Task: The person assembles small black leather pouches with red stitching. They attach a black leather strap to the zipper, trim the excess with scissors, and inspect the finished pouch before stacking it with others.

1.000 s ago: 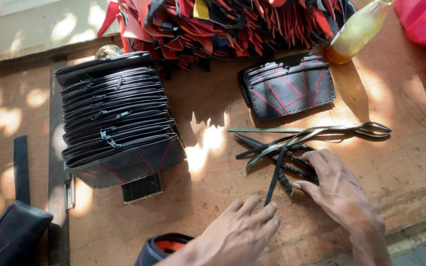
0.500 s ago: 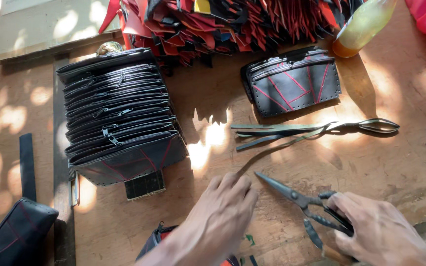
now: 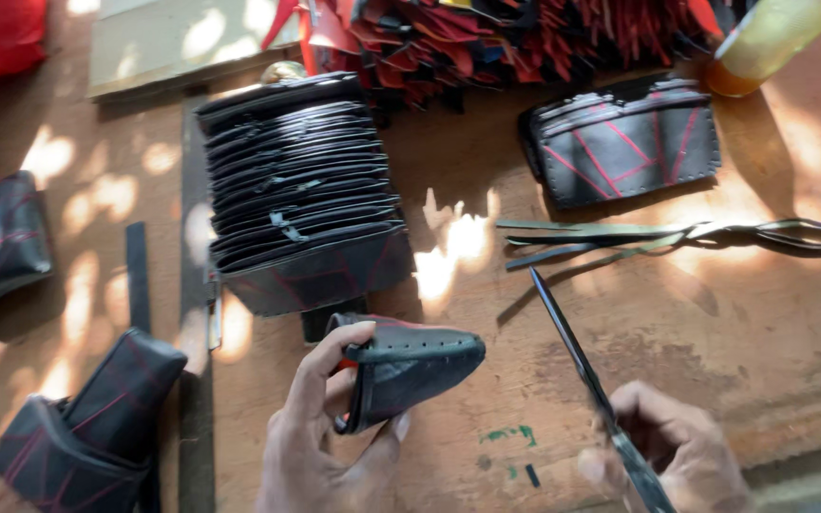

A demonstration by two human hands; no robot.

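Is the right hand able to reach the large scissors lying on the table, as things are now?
Probably not freely: the right hand already holds dark scissors. The large scissors lie uncovered on the table beyond it.

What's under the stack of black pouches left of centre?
The stack of black pouches rests on the wooden table. A small dark block pokes out at its front edge; whatever else lies beneath is covered.
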